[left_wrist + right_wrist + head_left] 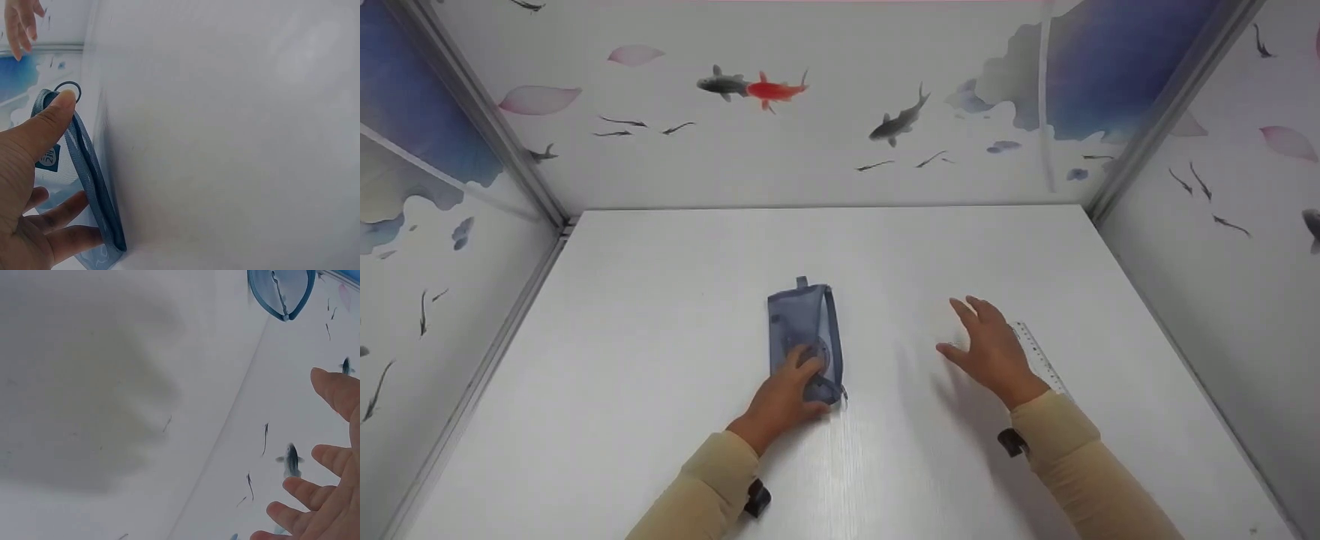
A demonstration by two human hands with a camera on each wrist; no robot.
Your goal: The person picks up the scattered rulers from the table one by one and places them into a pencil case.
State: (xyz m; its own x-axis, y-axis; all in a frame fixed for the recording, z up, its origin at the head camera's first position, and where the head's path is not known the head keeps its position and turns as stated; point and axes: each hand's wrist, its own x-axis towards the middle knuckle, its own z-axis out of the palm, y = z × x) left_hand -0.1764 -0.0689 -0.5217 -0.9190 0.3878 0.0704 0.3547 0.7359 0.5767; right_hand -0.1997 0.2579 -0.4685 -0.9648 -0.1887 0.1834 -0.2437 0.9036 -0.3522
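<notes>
A blue mesh zip pouch [791,311] stands near the middle of the white table, a small loop tab at its far end. My left hand [784,394] grips its near part. In the left wrist view the thumb presses the pouch's zip edge [93,169] near a ring, with fingers against its side. The right wrist view shows the pouch's mouth [264,305] gaping apart. To the right, my right hand [994,360] hovers over the table, fingers spread and holding nothing. A clear ruler [1041,358] lies beside it, partly hidden by that hand and sleeve.
White panels painted with fish and petals enclose the table at the back [810,165], left [502,247] and right [1207,247]. Grey metal posts [1170,112] stand at the back corners. Each sleeve has a small black device [1012,442] at the wrist.
</notes>
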